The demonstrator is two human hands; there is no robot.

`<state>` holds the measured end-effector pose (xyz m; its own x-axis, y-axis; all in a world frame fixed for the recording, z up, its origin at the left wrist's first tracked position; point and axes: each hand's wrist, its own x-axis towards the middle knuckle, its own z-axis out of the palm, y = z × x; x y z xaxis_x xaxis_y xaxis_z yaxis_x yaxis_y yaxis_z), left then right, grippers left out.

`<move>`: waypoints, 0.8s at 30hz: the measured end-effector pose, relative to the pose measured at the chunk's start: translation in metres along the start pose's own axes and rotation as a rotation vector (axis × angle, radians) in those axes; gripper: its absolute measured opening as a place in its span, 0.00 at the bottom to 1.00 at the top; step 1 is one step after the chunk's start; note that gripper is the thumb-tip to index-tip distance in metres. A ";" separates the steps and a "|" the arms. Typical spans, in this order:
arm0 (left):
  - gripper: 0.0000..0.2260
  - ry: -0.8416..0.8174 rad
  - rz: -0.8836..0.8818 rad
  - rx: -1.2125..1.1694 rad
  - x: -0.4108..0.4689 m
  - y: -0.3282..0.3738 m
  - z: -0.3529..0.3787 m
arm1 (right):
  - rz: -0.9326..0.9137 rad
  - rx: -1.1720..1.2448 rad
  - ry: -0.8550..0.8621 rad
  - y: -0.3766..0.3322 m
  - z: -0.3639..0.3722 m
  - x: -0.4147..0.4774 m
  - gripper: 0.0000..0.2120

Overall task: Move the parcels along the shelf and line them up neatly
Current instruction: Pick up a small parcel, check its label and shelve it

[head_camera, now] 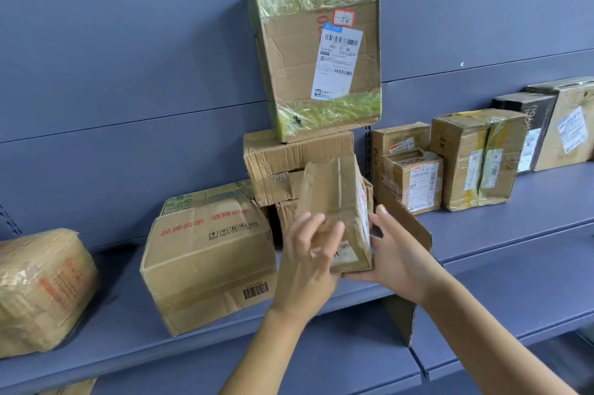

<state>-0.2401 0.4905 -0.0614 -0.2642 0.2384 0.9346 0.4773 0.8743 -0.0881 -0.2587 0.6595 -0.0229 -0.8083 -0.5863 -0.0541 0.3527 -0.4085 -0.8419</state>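
Gripping a small tilted parcel (pixel 334 201) between them, the left hand (pixel 305 269) and right hand (pixel 397 253) hold it above the blue shelf (pixel 514 253).

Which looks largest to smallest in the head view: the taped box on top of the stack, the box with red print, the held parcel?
1. Taped box and box with red print: alike, unsure.
2. Held parcel, smallest.

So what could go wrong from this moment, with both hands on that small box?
1. The tall taped box stands on end atop the crumpled box, leaning against the back panel; jostling the stack might topple it.
2. The small box is pinched between the left hand and right hand at the shelf edge; a slip could drop it.
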 end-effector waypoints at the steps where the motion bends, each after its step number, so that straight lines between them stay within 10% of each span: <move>1: 0.45 -0.023 0.016 -0.019 -0.005 0.003 0.001 | 0.005 -0.024 -0.086 0.004 0.001 0.002 0.29; 5: 0.40 0.012 -0.195 -0.095 -0.011 0.006 0.000 | -0.048 0.007 -0.099 0.014 -0.001 0.006 0.37; 10: 0.40 0.043 -0.860 -0.783 0.011 -0.004 -0.027 | -0.116 0.022 0.138 0.008 -0.008 0.003 0.37; 13: 0.41 -0.055 -0.909 -1.092 0.018 -0.034 -0.049 | -0.138 0.107 0.296 0.000 -0.017 -0.002 0.23; 18: 0.40 -0.400 -0.785 -1.253 0.031 -0.056 -0.072 | -0.049 0.016 0.036 0.003 -0.022 -0.015 0.41; 24: 0.39 -0.265 -0.710 -1.117 0.038 -0.037 -0.063 | -0.179 0.061 0.018 0.004 -0.019 -0.023 0.41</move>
<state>-0.2148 0.4400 -0.0006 -0.8288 0.0667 0.5555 0.5592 0.0633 0.8266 -0.2478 0.6842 -0.0351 -0.8688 -0.4881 0.0834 0.2300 -0.5470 -0.8049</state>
